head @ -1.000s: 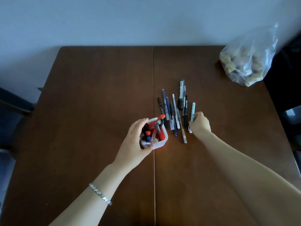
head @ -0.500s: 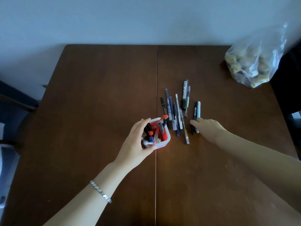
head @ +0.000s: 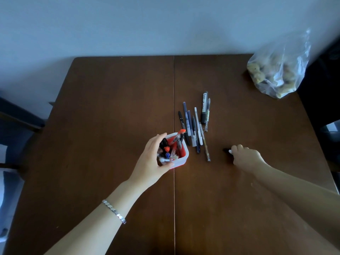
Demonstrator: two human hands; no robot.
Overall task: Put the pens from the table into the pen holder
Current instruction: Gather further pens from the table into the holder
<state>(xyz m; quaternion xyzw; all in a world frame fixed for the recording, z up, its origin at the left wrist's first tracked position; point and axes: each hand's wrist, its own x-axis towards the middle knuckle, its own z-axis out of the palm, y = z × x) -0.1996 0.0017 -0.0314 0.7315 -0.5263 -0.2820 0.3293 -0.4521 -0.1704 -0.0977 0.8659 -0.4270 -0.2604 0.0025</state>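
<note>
A white pen holder with a red inside (head: 182, 157) stands near the table's middle, with several pens sticking out of it. My left hand (head: 152, 161) wraps around its left and front side. Several loose pens (head: 195, 129) lie side by side on the brown table (head: 110, 107), just right of the holder. My right hand (head: 246, 158) is right of that group, fingers closed on two pens, a black one and a pale one (head: 228, 150); only their ends show beyond the fingers.
A clear plastic bag of lumpy food (head: 276, 70) sits at the table's far right corner. A dark chair (head: 16, 122) stands off the left edge, and dark furniture lines the right edge. A seam runs down the table's middle.
My right hand has closed on the black and pale pens at the right of the group and drawn them away to the right. My left hand stays on the holder.
</note>
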